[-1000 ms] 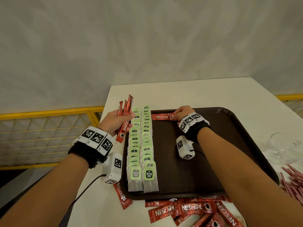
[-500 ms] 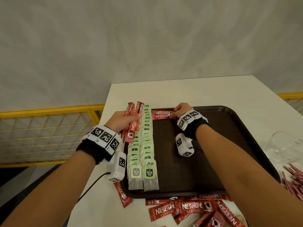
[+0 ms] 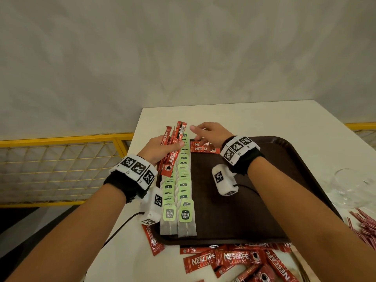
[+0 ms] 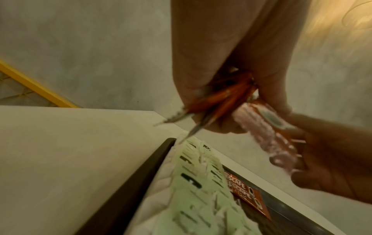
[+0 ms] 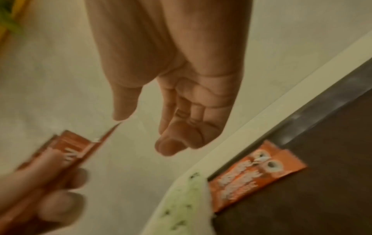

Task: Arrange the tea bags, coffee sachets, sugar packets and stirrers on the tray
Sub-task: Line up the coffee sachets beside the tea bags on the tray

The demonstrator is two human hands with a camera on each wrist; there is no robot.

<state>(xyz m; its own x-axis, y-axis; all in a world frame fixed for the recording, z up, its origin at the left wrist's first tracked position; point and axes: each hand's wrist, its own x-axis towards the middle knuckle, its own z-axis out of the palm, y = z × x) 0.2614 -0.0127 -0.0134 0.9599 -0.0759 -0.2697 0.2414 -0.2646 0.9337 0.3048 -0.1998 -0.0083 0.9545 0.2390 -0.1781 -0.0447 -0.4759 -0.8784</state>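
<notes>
My left hand (image 3: 162, 149) grips a bunch of red coffee sachets (image 3: 173, 145) above the far end of two rows of green-tagged tea bags (image 3: 179, 184), which lie along the left side of the brown tray (image 3: 274, 200). My right hand (image 3: 201, 132) hovers open just right of the bunch, thumb and fingers apart and holding nothing. Two sachets (image 3: 203, 147) lie side by side at the tray's far edge, below that hand. In the left wrist view the fingers (image 4: 201, 95) clamp the sachets (image 4: 225, 97). The right wrist view has my empty hand (image 5: 145, 132) near the bunch's tip (image 5: 70, 146).
Several loose coffee sachets (image 3: 234, 261) lie on the white table (image 3: 264, 119) in front of the tray, and one (image 3: 153, 239) sits by its front left corner. Red stirrers (image 3: 364, 224) and a clear glass (image 3: 354, 188) are at the right. A yellow railing (image 3: 61, 169) runs along the left.
My right hand has let go of the sachets on the tray, lifted and moved left toward the bunch. The left hand has shifted right over the tea bags.
</notes>
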